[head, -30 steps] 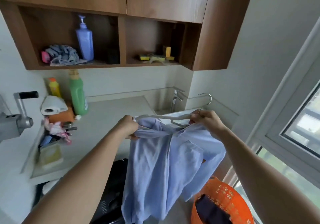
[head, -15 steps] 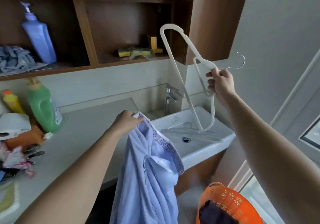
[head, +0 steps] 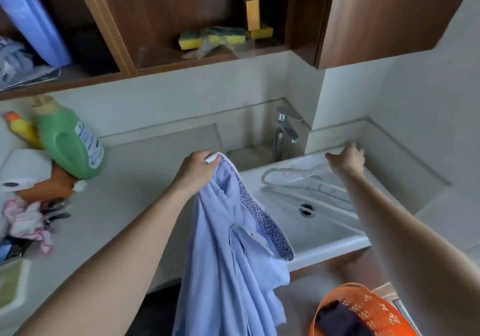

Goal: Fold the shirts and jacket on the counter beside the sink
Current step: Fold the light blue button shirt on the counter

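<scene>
A light blue shirt (head: pixel 228 252) with a patterned inner collar hangs from my left hand (head: pixel 196 170), which grips it at the collar above the counter's front edge, next to the sink. My right hand (head: pixel 346 159) is over the far rim of the white sink (head: pixel 324 234), fingers loosely spread and holding nothing. White hangers (head: pixel 293 177) lie in the sink basin just below that hand. The pale counter (head: pixel 145 179) stretches to the left of the sink.
A green bottle (head: pixel 68 138), a yellow bottle (head: pixel 22 128), a paper roll and a pink cloth (head: pixel 26 221) crowd the counter's left end. A faucet (head: pixel 284 133) stands behind the sink. An orange basket (head: pixel 363 312) with dark clothing sits on the floor at lower right. Wooden shelves hang overhead.
My right hand pulled the white hanger out of the shirt, raised it, then lowered it into the sink and let go. The shirt now hangs from my left hand alone.
</scene>
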The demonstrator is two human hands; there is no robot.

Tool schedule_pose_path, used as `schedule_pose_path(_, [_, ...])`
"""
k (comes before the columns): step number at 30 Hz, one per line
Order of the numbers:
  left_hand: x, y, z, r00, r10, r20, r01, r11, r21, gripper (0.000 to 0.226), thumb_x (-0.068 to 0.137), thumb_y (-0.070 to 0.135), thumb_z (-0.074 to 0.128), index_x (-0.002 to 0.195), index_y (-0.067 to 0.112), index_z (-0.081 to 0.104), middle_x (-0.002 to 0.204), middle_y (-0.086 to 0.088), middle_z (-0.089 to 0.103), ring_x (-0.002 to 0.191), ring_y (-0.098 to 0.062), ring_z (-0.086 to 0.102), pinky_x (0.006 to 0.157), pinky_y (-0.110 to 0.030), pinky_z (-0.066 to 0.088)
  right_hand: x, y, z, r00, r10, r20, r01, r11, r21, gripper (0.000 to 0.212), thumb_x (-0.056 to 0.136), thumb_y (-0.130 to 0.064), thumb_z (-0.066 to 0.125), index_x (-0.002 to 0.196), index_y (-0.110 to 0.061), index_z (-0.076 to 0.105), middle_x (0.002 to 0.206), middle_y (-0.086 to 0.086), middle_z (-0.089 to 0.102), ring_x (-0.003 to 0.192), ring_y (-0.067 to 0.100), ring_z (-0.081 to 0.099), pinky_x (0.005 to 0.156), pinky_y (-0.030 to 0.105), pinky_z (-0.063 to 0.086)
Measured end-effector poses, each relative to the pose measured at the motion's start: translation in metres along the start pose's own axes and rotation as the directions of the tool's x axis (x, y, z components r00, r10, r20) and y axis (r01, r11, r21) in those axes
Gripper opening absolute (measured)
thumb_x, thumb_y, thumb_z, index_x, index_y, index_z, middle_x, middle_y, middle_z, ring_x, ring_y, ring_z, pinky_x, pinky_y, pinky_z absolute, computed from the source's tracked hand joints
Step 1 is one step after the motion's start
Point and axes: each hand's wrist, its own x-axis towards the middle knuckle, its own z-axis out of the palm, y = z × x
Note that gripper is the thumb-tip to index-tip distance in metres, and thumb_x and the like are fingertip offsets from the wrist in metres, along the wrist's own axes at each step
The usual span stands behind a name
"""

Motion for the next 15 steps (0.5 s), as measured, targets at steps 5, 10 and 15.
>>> schedule_pose_path(5, [0.009,-0.021,-0.008,0.992,-0.076,-0.104,0.078,0.997,0.015,0.037,0.097,0.025,0.056,0.066,0.014,0.039,0.059,0.004,0.038,0.061,-0.019,0.032,0.054,-0.030,0.029,-0.039,-0.039,0.068,0.807,-0.316,0.499,0.254,0.949,0.189,0.032,0.091,-0.034,0.070,0.115,-0.013,0.067,0.102,0.010,0.074,0.090,0.023,0.067,0.080,0.032,0.052])
schedule_pose_path(10, [0.002,-0.032,-0.029,0.970,-0.120,-0.210,0.124,0.992,0.007,0.031,0.095,0.031,0.056,0.077,0.006,0.055,0.058,0.003,0.046,0.058,-0.018,0.038,0.051,-0.025,0.032,-0.101,-0.057,0.101,0.370,-0.201,0.907,0.331,0.941,0.073,0.053,0.080,-0.057,0.074,0.123,-0.032,0.056,0.108,-0.007,0.067,0.097,0.012,0.064,0.066,0.023,0.052])
schedule_pose_path(15, [-0.036,-0.046,-0.065,0.937,-0.087,-0.337,0.089,0.996,-0.011,0.032,0.099,0.028,0.053,0.072,0.010,0.051,0.067,0.000,0.053,0.066,-0.022,0.044,0.052,-0.027,0.031,-0.145,-0.056,0.093,0.507,-0.145,0.850,0.394,0.916,-0.078,0.033,0.083,-0.014,0.072,0.115,-0.012,0.064,0.100,0.008,0.070,0.088,0.026,0.072,0.061,0.031,0.060])
